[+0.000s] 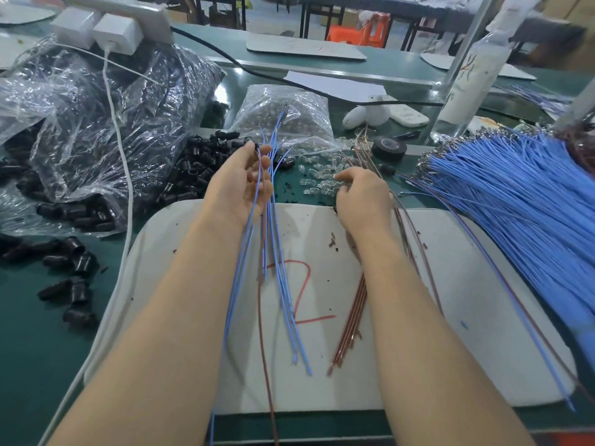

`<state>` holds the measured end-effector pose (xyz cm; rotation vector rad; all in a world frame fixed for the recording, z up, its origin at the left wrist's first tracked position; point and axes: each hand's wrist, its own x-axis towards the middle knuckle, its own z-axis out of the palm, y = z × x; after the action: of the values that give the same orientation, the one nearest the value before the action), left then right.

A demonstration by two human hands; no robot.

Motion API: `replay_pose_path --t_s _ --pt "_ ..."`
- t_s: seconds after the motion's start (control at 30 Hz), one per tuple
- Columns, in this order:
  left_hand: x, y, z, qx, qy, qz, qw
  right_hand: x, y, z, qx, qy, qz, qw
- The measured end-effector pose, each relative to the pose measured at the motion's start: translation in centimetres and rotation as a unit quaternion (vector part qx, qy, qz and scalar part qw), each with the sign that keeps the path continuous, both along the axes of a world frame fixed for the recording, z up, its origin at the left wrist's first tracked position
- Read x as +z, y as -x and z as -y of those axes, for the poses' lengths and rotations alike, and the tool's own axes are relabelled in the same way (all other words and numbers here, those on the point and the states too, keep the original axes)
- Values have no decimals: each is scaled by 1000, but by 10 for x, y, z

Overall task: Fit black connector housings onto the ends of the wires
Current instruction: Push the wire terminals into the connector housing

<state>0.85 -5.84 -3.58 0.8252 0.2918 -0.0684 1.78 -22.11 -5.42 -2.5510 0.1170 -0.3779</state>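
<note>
Left fingers [264, 162] curl toward the thumb and pinch a held pair [255, 194], one blue wire and what looks like a brown one. The pair runs down across the upturned palm of the left hand [241, 185] and on past the wrist. At the pinch, a small black housing [256, 144] appears to sit on the wire ends; it is too small to confirm seating. Right fingers [346, 176] are bent down onto the clear bulbs [317, 180] lying at and just beyond their tips. Whether the right hand [365, 196] grasps anything cannot be told. Thin brown strands pass beneath that hand. Loose housings [199, 169] lie heaped just left of the left fingertips, spilling from a bag [96, 123], and more lie scattered further left of the forearm. Behind both sets of fingers, between the forearms, blue wires [289, 317] and brown wires [351, 323] lie on the board [467, 300] with no housing visible on them. Well right of the right fingers, a large blue bundle [515, 201] lies fanned out, also without housings. Assessment: the task is at an early stage. At most one pair looks fitted. The wires on the board and the whole bundle are left to do, and the housing stock looks barely drawn down.
</note>
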Motion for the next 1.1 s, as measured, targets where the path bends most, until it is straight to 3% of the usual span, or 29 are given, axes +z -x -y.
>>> replay_pose_path --t_s 0.1,0.17,0.33,0.5,0.7,1.1 --pt "4 4 -5 -48 104 16 993 3 4 -1 29 -58 48 997" --pt "4 5 -6 -59 117 20 991 6 4 1 18 -80 72 994" --pt "1 3 -5 -47 59 17 997 9 3 9 -41 -51 47 997" --pt "-5 -1 0 -23 -42 23 999 11 5 2 1 -13 -22 1000" --pt "-9 -3 5 17 -163 54 985 13 8 1 23 -78 15 997" --pt "-16 -7 7 40 -231 74 969 8 5 -5 31 18 -14 999"
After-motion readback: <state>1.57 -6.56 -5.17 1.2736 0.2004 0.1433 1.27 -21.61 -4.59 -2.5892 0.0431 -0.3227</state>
